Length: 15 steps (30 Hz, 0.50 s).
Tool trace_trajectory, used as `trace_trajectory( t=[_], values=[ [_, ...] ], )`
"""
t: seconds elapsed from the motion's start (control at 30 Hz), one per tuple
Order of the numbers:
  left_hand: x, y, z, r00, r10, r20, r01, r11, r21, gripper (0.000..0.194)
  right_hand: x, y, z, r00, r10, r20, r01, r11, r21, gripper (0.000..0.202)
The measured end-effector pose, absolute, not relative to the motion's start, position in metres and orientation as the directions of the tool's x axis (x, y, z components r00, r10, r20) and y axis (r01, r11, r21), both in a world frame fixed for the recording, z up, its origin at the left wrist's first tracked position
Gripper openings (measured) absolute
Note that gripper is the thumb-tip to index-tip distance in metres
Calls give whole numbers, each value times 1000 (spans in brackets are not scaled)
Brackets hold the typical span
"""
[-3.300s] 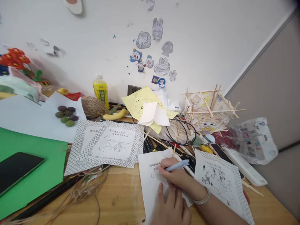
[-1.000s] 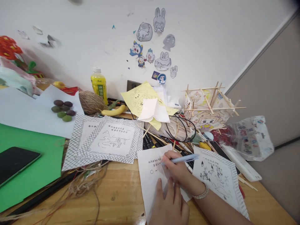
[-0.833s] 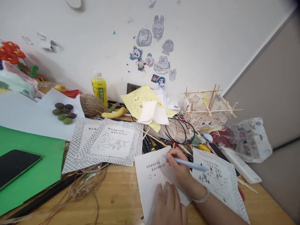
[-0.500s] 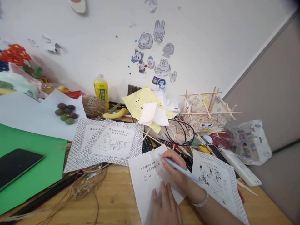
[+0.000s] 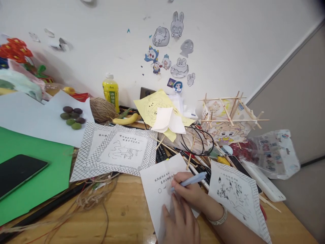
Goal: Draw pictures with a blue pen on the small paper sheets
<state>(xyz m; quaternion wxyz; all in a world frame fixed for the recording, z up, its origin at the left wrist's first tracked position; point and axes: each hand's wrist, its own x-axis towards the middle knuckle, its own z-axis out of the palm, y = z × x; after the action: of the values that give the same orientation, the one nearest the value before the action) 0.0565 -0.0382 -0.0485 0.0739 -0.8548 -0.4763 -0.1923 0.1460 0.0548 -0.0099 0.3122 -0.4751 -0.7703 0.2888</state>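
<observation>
So the right hand (image 5: 189, 193) has a blue pen (image 5: 195, 178) pinched in a normal writing grip, fingers closed around it, nib end down at the white paper (image 5: 157, 205). The left hand (image 5: 179, 223) isn't gripping anything; it's spread on that same paper, fingers just below the pen. The paper sits at an angle on the wooden table (image 5: 127, 205), in front of a messy heap of markers (image 5: 160, 154), between two drawings with hatched borders, one on the left (image 5: 124, 152) and one on the right (image 5: 236, 193).

I'd call this the early drawing stage: two lines of writing up top, a small circle and a little tick below, mostly blank otherwise (can't tell if the nib's actually touching). Next stroke calls for a firm left hand and light pen pressure, imo.
</observation>
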Motion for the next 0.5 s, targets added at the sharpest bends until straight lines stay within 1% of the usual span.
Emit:
trace_trajectory(
  t=[0.17,0.33,0.5],
  values=[
    [53,-38,-39,508,784,357,820,-567,78,26,146,54,-10,-380,903,200,614,408,-676,32],
    [50,-36,-32,541,784,304,800,-591,101,28,146,54,-11,-390,903,182,624,404,-669,31],
    [50,-35,-30,565,778,272,792,-605,84,34,147,55,-13,-398,898,188,606,412,-681,32]
  ],
)
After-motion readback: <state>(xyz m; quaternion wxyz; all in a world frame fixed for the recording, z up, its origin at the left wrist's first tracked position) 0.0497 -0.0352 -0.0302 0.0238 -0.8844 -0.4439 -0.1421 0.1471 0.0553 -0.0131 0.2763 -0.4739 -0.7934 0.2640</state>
